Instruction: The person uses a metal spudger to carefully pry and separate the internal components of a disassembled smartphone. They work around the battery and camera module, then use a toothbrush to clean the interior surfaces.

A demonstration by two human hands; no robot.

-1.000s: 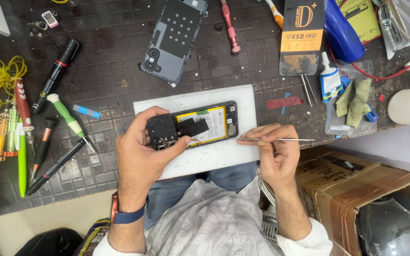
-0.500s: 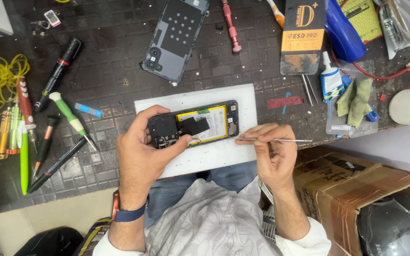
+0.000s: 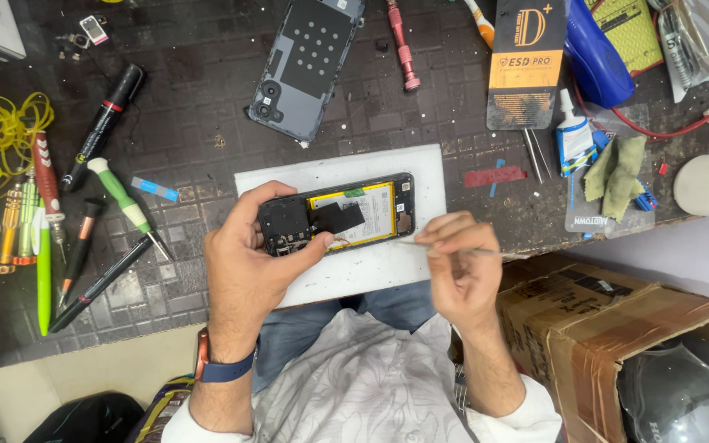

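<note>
Bright, even overhead light, soft shadows, sharp focus throughout, slight wide-angle bending at edges.

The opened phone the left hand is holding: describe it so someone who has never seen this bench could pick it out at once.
Start at the white mat in the middle of the dark bench. The opened phone lies on it, gripped at its left end by the left hand. Unlike the grey back cover lying further up the bench, it shows a yellow battery and bare circuitry.

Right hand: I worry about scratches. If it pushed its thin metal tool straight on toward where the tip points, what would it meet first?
Probably the opened phone: the right hand aims the thin metal tool leftward at its lower right edge.
</note>
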